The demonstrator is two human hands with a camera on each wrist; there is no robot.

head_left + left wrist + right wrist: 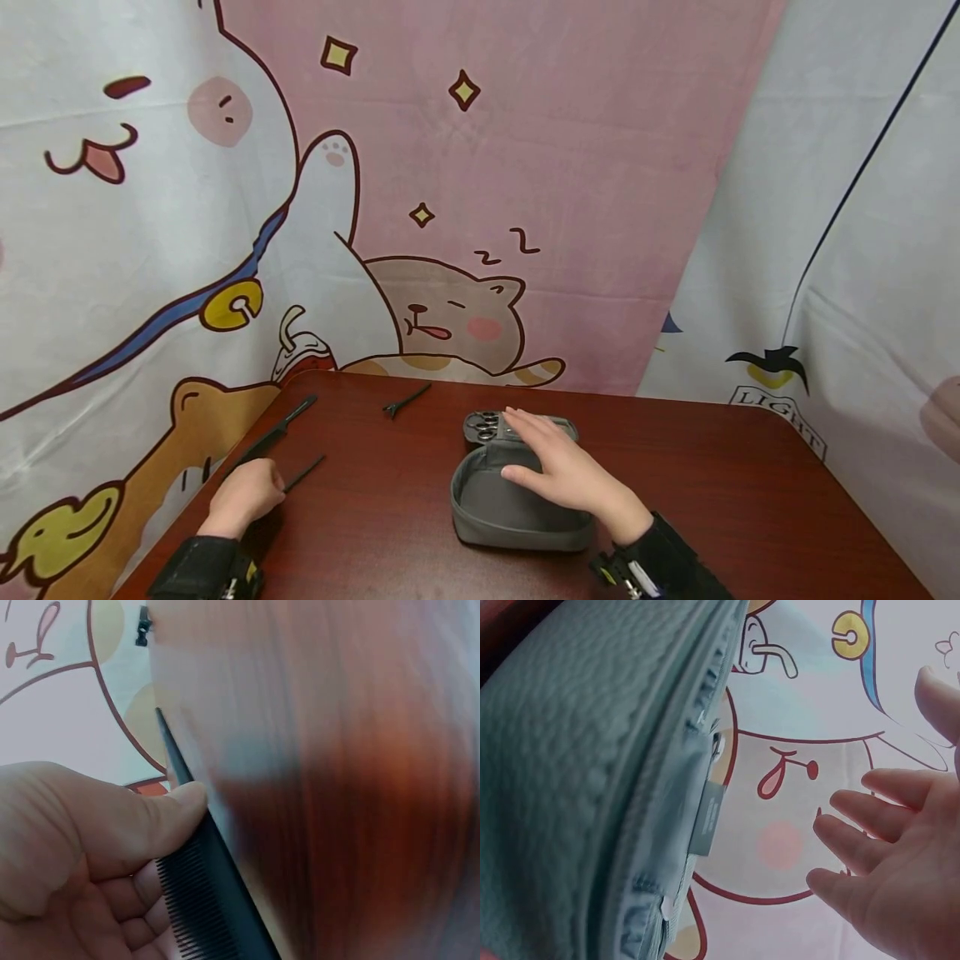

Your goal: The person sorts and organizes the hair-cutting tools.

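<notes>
My left hand is at the left side of the table and pinches a black tail comb between thumb and fingers. In the left wrist view its fine teeth face the palm and the thin tail points away; in the head view only the tail shows past the hand. My right hand, fingers straight and thumb apart, hovers over a grey zip case that lies unzipped. The right wrist view shows the case's textured side close up, with the bare palm beside it. Scissors with ring handles sit in the case's opened lid.
A long, slim black tool lies along the table's left edge, just beyond my left hand. Farther back is a small black hair clip. A printed cloth hangs behind the reddish-brown table.
</notes>
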